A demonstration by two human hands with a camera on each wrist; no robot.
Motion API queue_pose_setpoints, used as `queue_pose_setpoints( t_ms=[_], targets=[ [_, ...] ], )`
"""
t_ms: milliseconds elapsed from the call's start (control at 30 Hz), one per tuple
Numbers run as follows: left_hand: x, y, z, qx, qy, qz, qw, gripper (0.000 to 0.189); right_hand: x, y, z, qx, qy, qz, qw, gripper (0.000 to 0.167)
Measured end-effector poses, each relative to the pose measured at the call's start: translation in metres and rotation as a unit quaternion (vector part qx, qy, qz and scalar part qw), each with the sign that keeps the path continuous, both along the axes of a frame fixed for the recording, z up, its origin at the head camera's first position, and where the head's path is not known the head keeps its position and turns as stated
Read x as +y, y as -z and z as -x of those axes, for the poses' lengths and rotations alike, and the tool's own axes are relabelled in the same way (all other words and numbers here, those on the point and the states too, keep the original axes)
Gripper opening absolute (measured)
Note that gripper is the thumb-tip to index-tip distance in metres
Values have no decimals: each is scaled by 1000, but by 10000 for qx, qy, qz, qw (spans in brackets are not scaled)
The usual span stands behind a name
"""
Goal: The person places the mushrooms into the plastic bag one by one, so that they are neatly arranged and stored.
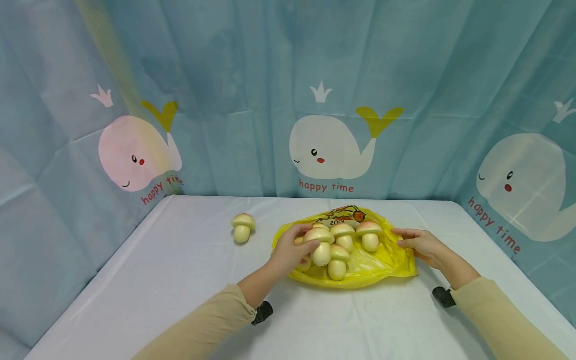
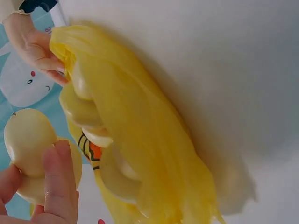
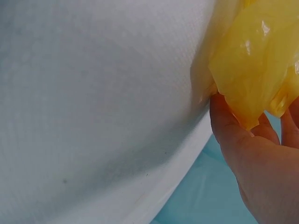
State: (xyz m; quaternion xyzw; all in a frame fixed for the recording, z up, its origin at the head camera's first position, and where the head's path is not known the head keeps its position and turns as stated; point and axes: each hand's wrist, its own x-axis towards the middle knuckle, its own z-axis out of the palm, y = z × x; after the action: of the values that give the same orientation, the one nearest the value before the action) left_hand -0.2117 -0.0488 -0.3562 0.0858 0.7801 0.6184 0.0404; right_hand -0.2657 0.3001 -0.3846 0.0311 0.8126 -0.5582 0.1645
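Note:
My left hand (image 1: 288, 251) pinches a cream toy mushroom (image 1: 321, 252) between thumb and fingers, raised over the left part of a yellow plastic bag (image 1: 364, 270). In the left wrist view the held mushroom (image 2: 30, 140) is beside the bag, with fingertips pressed on its stem. Several more toy mushrooms (image 1: 370, 237) with pink-tinged caps lie in the bag's mouth. At the bag's right end, my right hand (image 1: 425, 246) grips the edge of the plastic. The right wrist view has the thumb and fingers around a bunched corner of the bag (image 3: 252, 70).
One toy mushroom (image 1: 243, 229) stands alone on the white tablecloth (image 1: 180, 260), left of the bag. A blue curtain (image 1: 252, 150) printed with whales hangs behind the table and along its sides. Each wrist wears a small black camera (image 1: 263, 313).

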Motion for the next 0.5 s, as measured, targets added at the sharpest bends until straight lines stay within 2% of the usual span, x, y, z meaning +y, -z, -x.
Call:
queue_pose_setpoints(
  t_ms=[233,500],
  targets=[
    [13,-2,-1,-5,49,-132,9999,46,0,1,0,13,-12,-7,10000,56],
    [31,-1,-1,408,236,96,9988,40,1,1,0,42,-39,-16,10000,55]
  ],
)
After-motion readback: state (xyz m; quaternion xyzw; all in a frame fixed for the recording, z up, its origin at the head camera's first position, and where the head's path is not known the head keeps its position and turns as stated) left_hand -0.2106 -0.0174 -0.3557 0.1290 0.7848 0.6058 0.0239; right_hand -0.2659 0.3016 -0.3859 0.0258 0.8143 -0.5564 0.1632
